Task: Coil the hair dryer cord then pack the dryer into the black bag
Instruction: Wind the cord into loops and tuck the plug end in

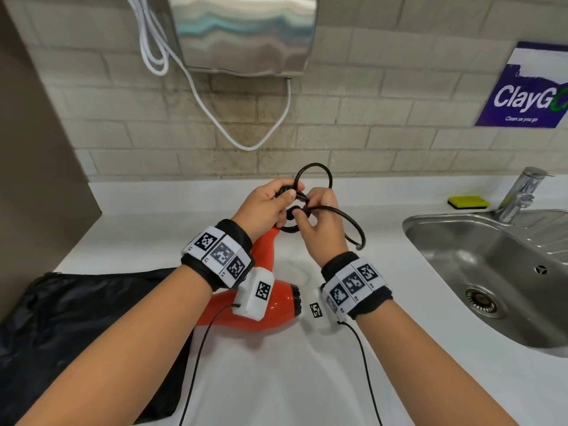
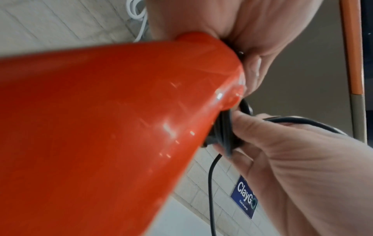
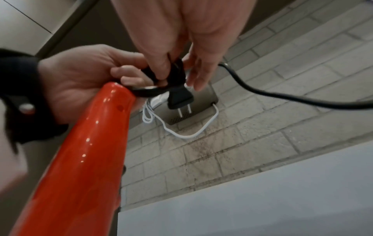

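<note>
Over the white counter (image 1: 307, 379), in the head view, the left hand (image 1: 264, 207) is curling its fingers round the end of the orange hair dryer (image 1: 264, 309) handle and round gathered turns of the black cord (image 1: 347, 219). The right hand (image 1: 322, 222) is sitting just to the right, touching the left, its thumb and forefinger pinching the cord where the loops are crossing. One loop is standing up on the far side of the hands, another is arcing out to the right and down toward the counter. The dryer body is lying near the person, partly under the left wrist, its barrel pointing right. The black bag (image 1: 76, 327) is lying flat at the near left, its edge beside the dryer (whether it is open cannot be told). A steel sink (image 1: 491, 272) is sitting to the right, a yellow sponge (image 1: 468, 202) by the tap.

From the left wrist, the orange handle (image 2: 111, 127) is filling the frame; the left hand (image 2: 252, 24) is closing on its tip, and the right hand (image 2: 302, 167) is gripping stacked cord turns (image 2: 223, 132) against that tip.

From the right wrist, the right hand (image 3: 181, 32) is pinching the cord (image 3: 282, 97) just above the plug (image 3: 179, 97), whose two pins are pointing away from it. The left hand (image 3: 80, 79) is wrapping the handle (image 3: 86, 151) top.
</note>
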{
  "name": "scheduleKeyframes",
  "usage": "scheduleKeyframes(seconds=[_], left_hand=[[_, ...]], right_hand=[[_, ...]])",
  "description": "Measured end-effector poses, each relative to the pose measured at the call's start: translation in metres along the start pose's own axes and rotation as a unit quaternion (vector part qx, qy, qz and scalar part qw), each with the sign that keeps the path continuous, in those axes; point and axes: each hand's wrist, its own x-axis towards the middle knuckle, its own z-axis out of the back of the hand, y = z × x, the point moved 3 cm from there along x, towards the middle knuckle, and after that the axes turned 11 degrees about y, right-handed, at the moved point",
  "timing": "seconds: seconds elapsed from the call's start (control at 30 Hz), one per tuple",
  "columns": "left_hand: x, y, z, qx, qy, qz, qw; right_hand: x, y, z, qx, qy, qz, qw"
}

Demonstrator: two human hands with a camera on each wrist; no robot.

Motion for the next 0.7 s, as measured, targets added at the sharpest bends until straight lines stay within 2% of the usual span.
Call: scheduleKeyframes(seconds=[0.07, 0.13, 0.33, 0.43, 0.5, 0.53, 0.6, 0.63, 0.67, 0.7], left_hand=[[-0.002, -0.002, -0.003, -0.004, 0.034, -0.011, 0.999], [-0.003, -0.002, -0.004, -0.002, 0.041, -0.013, 0.999], [-0.002, 0.002, 0.01, -0.033, -0.053, 0.004, 0.998], [-0.003, 0.004, 0.017, -0.054, -0.086, 0.006, 0.995], [-0.004, 0.004, 0.02, -0.065, -0.095, 0.004, 0.993], [-0.006, 0.004, 0.021, -0.071, -0.096, 0.002, 0.993], [-0.009, 0.003, 0.023, -0.084, -0.091, -0.003, 0.992], [-0.011, 0.003, 0.023, -0.088, -0.087, -0.006, 0.992], [-0.013, 0.002, 0.024, -0.092, -0.082, -0.01, 0.992], [-0.014, 0.002, 0.025, -0.095, -0.078, -0.012, 0.992]], right_hand=[[0.003, 0.001, -0.005, 0.048, 0.012, -0.051, 0.997], [0.006, 0.0, -0.007, 0.071, 0.043, -0.078, 0.993], [-0.007, -0.014, -0.017, -0.045, 0.173, -0.085, 0.98], [-0.026, -0.044, -0.021, -0.105, 0.233, -0.163, 0.953], [-0.03, -0.07, -0.015, -0.194, 0.238, -0.25, 0.918], [-0.029, -0.081, -0.01, -0.247, 0.249, -0.299, 0.887], [-0.031, -0.102, 0.0, -0.354, 0.318, -0.378, 0.794], [-0.033, -0.109, 0.006, -0.384, 0.349, -0.397, 0.758], [-0.034, -0.114, 0.01, -0.405, 0.375, -0.396, 0.734], [-0.036, -0.114, 0.013, -0.41, 0.393, -0.38, 0.73]])
